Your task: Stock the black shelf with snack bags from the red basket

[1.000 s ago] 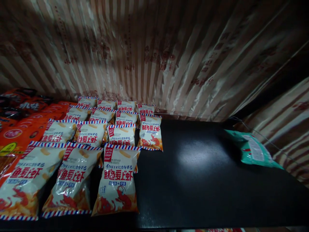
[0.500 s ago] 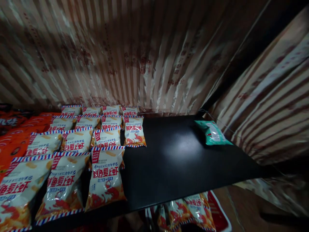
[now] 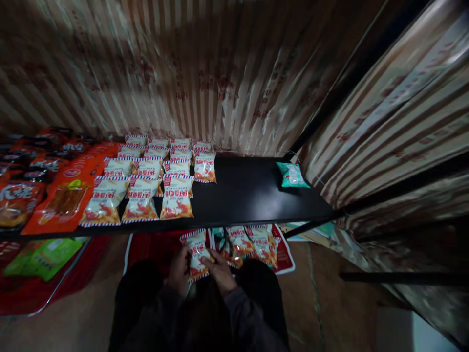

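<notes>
Between my two hands, low in front of the shelf edge, is a white snack bag (image 3: 196, 252) with red lettering and striped ends. My left hand (image 3: 179, 270) grips its left side, and my right hand (image 3: 221, 272) has its fingers on the right side. Just beyond them runs the black shelf (image 3: 242, 195), where rows of matching snack bags (image 3: 177, 198) stand face up on the left. Under the shelf to the right of my hands, more of these bags (image 3: 256, 243) lie in a red basket (image 3: 286, 256) with a white rim.
A green bag (image 3: 292, 175) lies at the shelf's right end. Orange packets (image 3: 69, 190) and dark-and-orange packs (image 3: 20, 200) fill its left end. Bright green packets (image 3: 46, 256) are in another red basket (image 3: 32, 298). A dark metal post (image 3: 330, 102) and striped sheeting (image 3: 227, 93) bound the shelf.
The view has tilted down and drawn back. Both my hands, out of clear view before, now appear holding a snack bag. The bags on the shelf look unmoved.
</notes>
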{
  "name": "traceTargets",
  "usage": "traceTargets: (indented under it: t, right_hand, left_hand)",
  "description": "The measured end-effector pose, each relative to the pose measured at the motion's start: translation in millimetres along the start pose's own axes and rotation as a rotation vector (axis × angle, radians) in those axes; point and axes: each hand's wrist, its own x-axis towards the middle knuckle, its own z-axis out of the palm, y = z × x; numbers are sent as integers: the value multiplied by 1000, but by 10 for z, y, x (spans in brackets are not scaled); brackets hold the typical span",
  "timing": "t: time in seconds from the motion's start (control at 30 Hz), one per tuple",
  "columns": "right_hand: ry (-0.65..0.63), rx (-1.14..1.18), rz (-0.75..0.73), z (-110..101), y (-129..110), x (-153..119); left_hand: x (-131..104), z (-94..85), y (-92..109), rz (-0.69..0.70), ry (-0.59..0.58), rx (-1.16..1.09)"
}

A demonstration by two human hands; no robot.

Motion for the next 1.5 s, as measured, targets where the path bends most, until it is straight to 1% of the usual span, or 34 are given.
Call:
traceTargets:
  t: [0.03,0.1,0.23,0.37,0.43,0.5,0.57,0.63,0.7,0.77,0.9,0.97,1.03,1.17,1.27,1.37,1.43,1.5]
  right_hand:
    - [0,27,-6,9,-36,-94]
    - [-29,56,-23,43,-105,-267]
    - [-62,92,-64,136,-242,-556]
    - [-144,68,-107,190,-424,-749]
    - [-171,58,-127,204,-566,-805]
    - [-152,84,-167,222,-744,-838]
    - [-104,112,-222,251,-933,-856]
    - [-104,110,-236,289,-1103,-865]
    - [-113,96,-250,326,-1228,-870]
    - [-103,98,-267,357,-1304,-876]
    - [-56,125,-290,385,-1364,-911]
    - [-47,123,-295,390,-1379,-945]
    - [-47,118,-303,396,-1392,-983]
    - [-40,138,-314,413,-1399,-1038]
    - [27,195,-328,415,-1376,-1025]
    - [83,234,-349,381,-1350,-970]
    - [91,199,-354,336,-1361,-934]
    - [106,58,-399,284,-1418,-916]
  left_hand:
    - [-69,-3,0,-43,38,-27]
    - [-188,7,35,-27,43,-66]
    - [-440,64,183,112,-33,-110]
    - [-678,134,334,188,17,-112]
    - [-767,163,400,231,-2,-128]
    - [-842,186,459,284,-51,-122]
    - [-914,207,513,312,-99,-70]
    - [-987,224,564,330,-146,-9]
    - [-1061,237,615,359,-181,26]
    - [-1134,240,669,400,-219,41]
    - [-1250,218,771,502,-275,71]
    - [-1289,205,808,558,-255,95]
    - [-1321,199,835,580,-232,115]
    - [-1400,205,851,550,-224,94]
    - [-1464,192,811,454,-250,40]
    - [-1495,158,720,374,-272,38]
    - [-1488,137,653,361,-275,50]
    - [-1468,123,600,367,-277,59]
